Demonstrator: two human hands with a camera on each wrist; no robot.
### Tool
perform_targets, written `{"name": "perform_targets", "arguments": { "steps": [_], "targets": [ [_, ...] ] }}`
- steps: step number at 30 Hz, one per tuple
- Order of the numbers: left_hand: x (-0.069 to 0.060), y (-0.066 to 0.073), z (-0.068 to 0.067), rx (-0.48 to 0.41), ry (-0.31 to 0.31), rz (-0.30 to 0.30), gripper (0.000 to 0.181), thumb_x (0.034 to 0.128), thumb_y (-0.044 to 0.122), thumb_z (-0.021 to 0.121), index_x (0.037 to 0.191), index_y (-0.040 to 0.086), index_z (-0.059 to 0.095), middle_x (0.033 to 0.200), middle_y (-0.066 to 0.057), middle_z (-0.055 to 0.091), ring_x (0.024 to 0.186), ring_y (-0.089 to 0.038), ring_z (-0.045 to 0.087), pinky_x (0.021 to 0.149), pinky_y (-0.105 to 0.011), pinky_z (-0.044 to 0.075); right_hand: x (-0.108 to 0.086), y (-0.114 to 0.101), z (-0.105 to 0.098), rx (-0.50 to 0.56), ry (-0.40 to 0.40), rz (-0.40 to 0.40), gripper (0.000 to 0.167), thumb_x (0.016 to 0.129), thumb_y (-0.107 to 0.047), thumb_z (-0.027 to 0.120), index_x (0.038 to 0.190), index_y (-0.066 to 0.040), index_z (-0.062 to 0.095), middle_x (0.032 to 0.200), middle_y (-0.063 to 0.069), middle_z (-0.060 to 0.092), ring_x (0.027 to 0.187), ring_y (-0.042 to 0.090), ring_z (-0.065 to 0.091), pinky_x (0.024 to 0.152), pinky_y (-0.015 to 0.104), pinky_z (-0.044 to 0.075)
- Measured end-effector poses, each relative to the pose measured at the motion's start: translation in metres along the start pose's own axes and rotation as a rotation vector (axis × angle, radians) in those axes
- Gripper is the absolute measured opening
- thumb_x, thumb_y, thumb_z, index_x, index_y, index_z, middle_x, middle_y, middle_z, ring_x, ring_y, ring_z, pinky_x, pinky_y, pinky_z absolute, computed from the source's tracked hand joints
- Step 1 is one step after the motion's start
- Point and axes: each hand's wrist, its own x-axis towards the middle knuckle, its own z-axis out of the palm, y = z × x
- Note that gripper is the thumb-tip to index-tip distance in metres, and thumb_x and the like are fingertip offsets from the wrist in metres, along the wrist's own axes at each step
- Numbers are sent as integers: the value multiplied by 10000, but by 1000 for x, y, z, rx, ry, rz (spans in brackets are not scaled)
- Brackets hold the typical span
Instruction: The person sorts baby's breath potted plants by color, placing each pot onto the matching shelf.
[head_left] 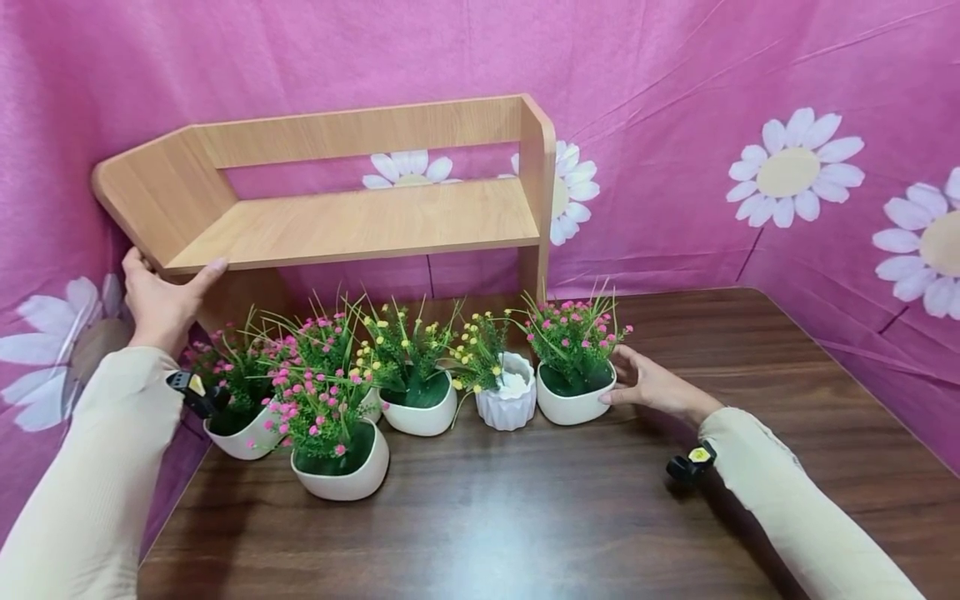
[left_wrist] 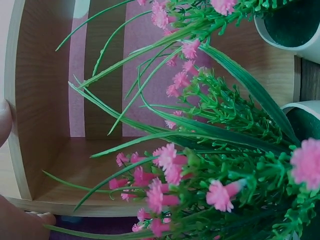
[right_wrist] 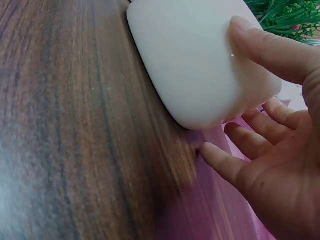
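My left hand point(head_left: 161, 300) grips the lower left corner of a wooden shelf point(head_left: 375, 221), its thumb along the board's front edge. In the left wrist view only parts of that hand point(left_wrist: 22, 220) show beside the shelf. My right hand point(head_left: 652, 385) holds the right end of a white flowerpot point(head_left: 576, 406) with pink artificial flowers. In the right wrist view the thumb point(right_wrist: 270, 50) lies on the pot's side. The other fingers reach round its end, the index fingertip apart from it. The pot stands on the table.
Left of it stand a ribbed white pot point(head_left: 507, 408) and a smooth pot point(head_left: 420, 414), both with yellow flowers. Pink-flowered pots, one in front point(head_left: 341, 479) and one at left point(head_left: 243, 440), crowd below the shelf. A pink daisy-print cloth point(head_left: 660, 167) hangs behind the brown table point(head_left: 525, 517).
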Motion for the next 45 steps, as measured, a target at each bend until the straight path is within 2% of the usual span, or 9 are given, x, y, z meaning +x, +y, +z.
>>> {"name": "perform_targets", "arguments": {
  "steps": [3,8,11,14,20,26,29,36,45],
  "targets": [
    [0,0,0,-3,-1,-4,996,778,469,725,1514,198,113,1555,-71,243,1395,-152,243,1145,-233,174,0,1,1,25,-20,12,950,825,-59,727,1446,135,34,1487,401,135,1338,506,263,1018,340,404],
    [0,0,-1,2,-7,-8,998,783,468,719,1518,196,102,1560,-70,236,1400,-154,238,1147,-236,171,-1,0,3,-48,-15,3,966,807,-98,753,1466,128,84,1461,350,298,1298,364,401,956,173,412],
    [0,0,-1,6,-9,-11,1002,784,470,717,1520,193,96,1563,-68,231,1403,-155,234,1148,-236,169,-2,0,4,-52,-10,-9,955,799,-91,758,1461,134,108,1428,344,361,1259,261,455,938,147,412],
    [0,0,-1,9,-11,-7,1007,783,473,716,1521,188,93,1564,-73,229,1406,-167,232,1150,-243,167,-4,-1,7,-2,-22,-14,974,804,-54,746,1458,146,53,1413,380,346,1218,232,500,928,185,450],
    [0,0,0,17,-16,-6,1021,779,492,712,1523,187,83,1566,-78,221,1412,-179,223,1155,-259,163,-9,-2,11,41,-14,-6,1008,806,-44,744,1461,139,1,1424,409,290,1174,291,545,899,238,493],
    [-1,0,0,16,-16,-6,1016,780,488,712,1523,188,87,1565,-74,226,1410,-180,228,1154,-260,165,-12,-2,16,44,9,24,1050,811,-71,748,1467,121,-50,1498,384,125,1283,491,373,927,275,482],
    [0,0,0,8,-14,-6,1015,780,482,715,1523,191,87,1565,-71,225,1408,-171,228,1152,-252,165,-14,-3,18,10,41,26,1034,806,-98,758,1472,115,-4,1499,374,158,1288,493,373,925,286,488],
    [2,0,0,-17,-6,1,999,772,470,728,1516,202,117,1555,-57,250,1388,-138,248,1142,-230,175,-15,-11,24,-127,140,-28,748,773,-111,793,1326,96,333,1283,298,496,1163,385,528,858,243,515],
    [1,0,-1,-9,-6,-2,998,775,478,723,1518,208,114,1557,-50,248,1396,-145,244,1145,-236,172,-21,-36,30,-216,219,-81,766,753,-126,819,1326,104,367,1303,281,497,1189,400,519,899,318,510]
  ]
}}
